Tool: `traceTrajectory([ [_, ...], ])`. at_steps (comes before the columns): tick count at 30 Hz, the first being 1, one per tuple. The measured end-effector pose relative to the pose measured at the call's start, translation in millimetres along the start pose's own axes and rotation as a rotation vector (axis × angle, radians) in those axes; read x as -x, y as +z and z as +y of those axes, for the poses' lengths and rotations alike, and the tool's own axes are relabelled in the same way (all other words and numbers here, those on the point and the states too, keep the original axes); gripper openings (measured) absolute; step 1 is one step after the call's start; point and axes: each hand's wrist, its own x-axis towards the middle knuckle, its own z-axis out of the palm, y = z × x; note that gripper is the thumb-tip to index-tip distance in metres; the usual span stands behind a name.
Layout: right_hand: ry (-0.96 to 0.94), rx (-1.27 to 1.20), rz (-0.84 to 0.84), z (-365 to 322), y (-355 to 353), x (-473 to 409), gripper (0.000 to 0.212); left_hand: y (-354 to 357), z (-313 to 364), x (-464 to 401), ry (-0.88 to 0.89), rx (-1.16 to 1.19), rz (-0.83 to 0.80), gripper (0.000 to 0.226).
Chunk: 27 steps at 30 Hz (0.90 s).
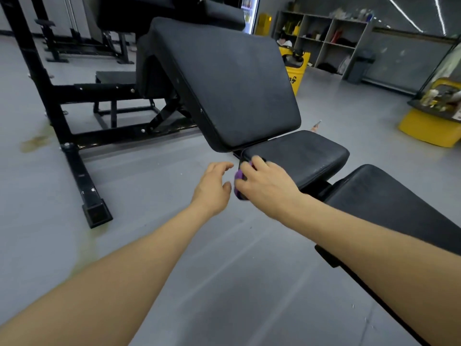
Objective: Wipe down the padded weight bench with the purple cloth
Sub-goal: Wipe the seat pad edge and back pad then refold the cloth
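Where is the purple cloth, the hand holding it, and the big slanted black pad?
purple cloth (238, 176): head view, bunched part showing beside the fingers.
right hand (265, 184): head view, back of the hand.
backrest pad (224, 81): head view, middle of its slanted top face.

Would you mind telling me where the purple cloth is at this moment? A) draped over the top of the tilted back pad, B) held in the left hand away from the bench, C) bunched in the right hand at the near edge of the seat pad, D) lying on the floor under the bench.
C: the purple cloth is bunched under the right hand against the seat pad edge, while the left hand holds nothing.
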Motion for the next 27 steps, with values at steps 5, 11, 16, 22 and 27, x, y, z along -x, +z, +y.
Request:
traceTrajectory([
  [5, 0.055, 0.012, -0.031, -4, 12, -1, 0.015, -2, -3, -2, -0.036, 0.008, -0.003, 0.046],
  [11, 0.062, -0.080, -0.003, 5, -5, 32, 0.006, 6, 2, 0, -0.018, 0.052, -0.058, 0.048],
  [16, -0.014, -0.056, 0.061, 12, 14, -23, 0.008, 5, -1, -11, -0.061, 0.064, -0.047, 0.045],
  [22, 0.019, -0.133, 0.089, 11, 8, 38, 0.019, 12, 4, -5, -0.034, 0.080, -0.051, 0.051],
  [27, 0.112, -0.156, -0.162, 3, -21, 60, 0.013, 13, 8, 2, -0.030, 0.093, -0.091, 0.053],
])
